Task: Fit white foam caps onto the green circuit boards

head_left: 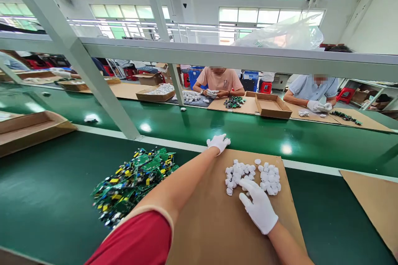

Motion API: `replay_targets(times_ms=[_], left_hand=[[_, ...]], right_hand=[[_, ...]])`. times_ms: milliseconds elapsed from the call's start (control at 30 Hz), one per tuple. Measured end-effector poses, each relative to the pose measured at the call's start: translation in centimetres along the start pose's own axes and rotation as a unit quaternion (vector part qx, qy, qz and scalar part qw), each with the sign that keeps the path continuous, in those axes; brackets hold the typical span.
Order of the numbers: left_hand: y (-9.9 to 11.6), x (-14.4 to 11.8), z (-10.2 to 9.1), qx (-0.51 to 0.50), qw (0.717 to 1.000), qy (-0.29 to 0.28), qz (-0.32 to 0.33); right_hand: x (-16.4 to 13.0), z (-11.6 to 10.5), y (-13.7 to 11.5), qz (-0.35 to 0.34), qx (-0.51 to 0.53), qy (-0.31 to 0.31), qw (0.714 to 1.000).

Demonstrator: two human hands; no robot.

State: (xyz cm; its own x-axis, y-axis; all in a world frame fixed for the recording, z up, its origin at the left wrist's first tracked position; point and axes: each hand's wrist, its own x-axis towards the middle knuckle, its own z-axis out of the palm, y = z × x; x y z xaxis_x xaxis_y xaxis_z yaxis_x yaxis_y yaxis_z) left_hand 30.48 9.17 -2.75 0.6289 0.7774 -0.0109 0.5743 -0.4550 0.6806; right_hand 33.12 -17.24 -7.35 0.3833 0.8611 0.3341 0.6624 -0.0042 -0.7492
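Observation:
My left hand (pixel 218 142), in a white glove, reaches out to the far edge of a brown cardboard sheet (pixel 214 215), fingers curled at that edge; what it holds, if anything, is hidden. My right hand (pixel 258 206), also gloved, rests on the cardboard with its fingers touching a pile of several small white plastic pieces (pixel 253 176). A heap of green circuit boards (pixel 133 182) lies on the green surface to the left of the cardboard.
A green conveyor belt (pixel 248 132) runs across behind the cardboard. Two people sit opposite, working with gloved hands beside a cardboard box (pixel 272 105) and small part piles. A metal frame post (pixel 93 78) slants at left. Another cardboard sheet (pixel 373 203) lies right.

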Motion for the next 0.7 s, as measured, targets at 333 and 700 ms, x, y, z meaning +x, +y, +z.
replay_targets(times_ms=[333,700], left_hand=[[-2.4,-7.1,-5.2,0.164,0.973,-0.126,0.101],[-9.6,-24.9,-13.8,0.335,0.913,-0.198,0.120]], right_hand=[[0.0,0.0,0.7,-0.002,-0.017,-0.023,1.000],[0.4,0.1,1.1,-0.011,-0.050,-0.039,0.998]])
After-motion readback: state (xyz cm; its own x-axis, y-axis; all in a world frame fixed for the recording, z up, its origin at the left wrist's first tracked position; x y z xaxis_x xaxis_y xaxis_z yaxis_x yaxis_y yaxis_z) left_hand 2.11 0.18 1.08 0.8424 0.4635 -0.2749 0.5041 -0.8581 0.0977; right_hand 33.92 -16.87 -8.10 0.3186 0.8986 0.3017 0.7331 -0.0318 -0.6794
